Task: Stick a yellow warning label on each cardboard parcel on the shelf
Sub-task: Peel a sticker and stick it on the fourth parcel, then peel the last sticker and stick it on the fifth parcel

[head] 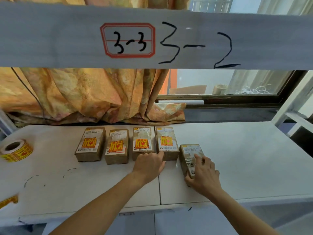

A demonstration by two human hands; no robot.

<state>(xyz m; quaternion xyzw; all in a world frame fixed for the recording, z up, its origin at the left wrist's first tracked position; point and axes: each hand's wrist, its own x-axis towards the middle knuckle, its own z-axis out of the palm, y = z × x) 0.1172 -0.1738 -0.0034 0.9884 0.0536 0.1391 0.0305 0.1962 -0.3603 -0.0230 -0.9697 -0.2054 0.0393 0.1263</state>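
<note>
1. The fifth parcel (189, 155) lies on the shelf (245, 158), right of the row and a little nearer, its far end turned slightly left. Its top shows only a white shipping slip, with no yellow label.
2. The right hand (203, 177) holds this parcel. Its fingers are spread over the near half of the top and its thumb is hooked round the near left corner.
3. Four more parcels stand side by side in a row: first parcel (90, 156), second parcel (116, 158), third parcel (142, 131) and fourth parcel (166, 131). Each has a yellow label on top.
4. The fourth parcel lies just left of the fifth, with a narrow gap between them.
5. The left hand (149, 164) reaches forward with relaxed fingers. It lies against the near end of the third parcel, and one finger reaches the near left corner of the fourth. It grips nothing.
6. A label roll (16, 150) lies at the shelf's left edge, well apart from the parcels.
7. A loose yellow strip (8, 201) lies nearer, at the left edge.
8. An upper beam (50, 39) crosses the view, with a red-bordered sticker (127, 40) marked "3-3" and a handwritten "3-2" beside it.
9. Behind the shelf hang an orange curtain (84, 94) and, to the right, a window (228, 82).
</note>
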